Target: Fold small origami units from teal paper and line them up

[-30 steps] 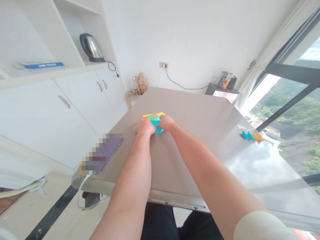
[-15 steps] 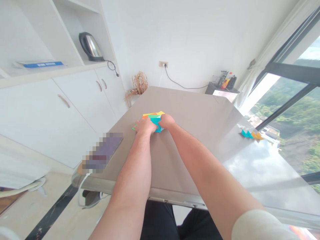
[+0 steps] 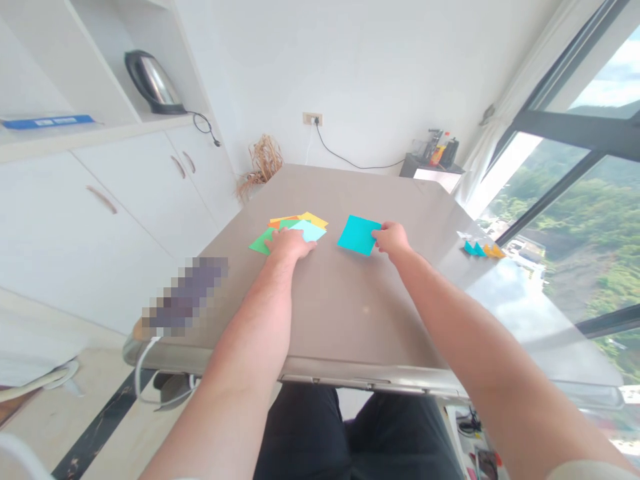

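Observation:
My right hand [image 3: 392, 239] pinches the right edge of a square teal sheet of paper [image 3: 357, 235], held just over the table. To its left, my left hand [image 3: 290, 243] lies with fingers spread on a fanned pile of coloured paper. Green paper [image 3: 261, 243] sticks out at the pile's left, pale blue paper [image 3: 311, 231] at its right, and yellow paper [image 3: 315, 219] behind. A strip of orange shows between them. Part of the pile is hidden under my left hand.
Small folded teal papers [image 3: 474, 249] and orange ones [image 3: 494, 251] stand at the right of the table [image 3: 330, 313]. A blurred-out flat object [image 3: 187, 297] with a white cable [image 3: 140, 373] lies at the left edge. Cabinets flank the left; a window is right.
My right hand has moved right, drawing the teal sheet off the pile. My left hand stays on the other papers. The view has shifted a little.

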Demonstrator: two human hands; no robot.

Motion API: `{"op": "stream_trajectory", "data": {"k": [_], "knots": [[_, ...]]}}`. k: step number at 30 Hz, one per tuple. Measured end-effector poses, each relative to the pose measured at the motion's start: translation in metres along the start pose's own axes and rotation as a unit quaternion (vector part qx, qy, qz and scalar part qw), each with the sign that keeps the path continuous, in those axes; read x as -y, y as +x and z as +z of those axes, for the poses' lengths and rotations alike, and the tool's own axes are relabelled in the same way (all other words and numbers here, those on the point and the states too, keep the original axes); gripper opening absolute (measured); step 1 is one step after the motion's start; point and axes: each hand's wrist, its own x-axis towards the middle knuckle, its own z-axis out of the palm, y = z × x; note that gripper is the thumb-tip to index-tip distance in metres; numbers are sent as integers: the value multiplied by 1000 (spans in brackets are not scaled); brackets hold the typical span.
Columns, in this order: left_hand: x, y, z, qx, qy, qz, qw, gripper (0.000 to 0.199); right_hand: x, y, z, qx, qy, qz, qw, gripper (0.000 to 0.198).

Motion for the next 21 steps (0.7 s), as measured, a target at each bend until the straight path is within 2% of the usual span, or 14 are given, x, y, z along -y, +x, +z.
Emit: {"op": "stream_trajectory", "data": {"k": [3,8,10,13,14,15,17,19,21], "knots": [[1,3,0,-16,24,12,1000,73,-20,-14,-15,13,41,-4,999,6],[5,6,-3,-32,26,6,999,66,-39,-25,-19,56,113,-28,992,14],[1,5,-1,-79,-20,18,997,61,-43,-26,-17,75,142,-49,986,16],[-19,-2,9,-146,-189,59,969,42,-47,-23,-17,83,166,-77,980,15],[-28,-6,14,-133,-263,73,953,37,-47,-23,-17,81,175,-83,978,15],[-38,-11,19,-91,-341,81,932,37,-48,-22,-17,79,184,-89,976,14],[-55,-22,28,31,-475,90,875,48,-49,-20,-17,78,202,-97,971,14],[-66,-31,35,104,-524,124,836,50,-49,-20,-16,84,219,-100,967,15],[-70,-37,37,155,-547,143,811,52,-48,-22,-16,90,235,-104,962,16]]}}
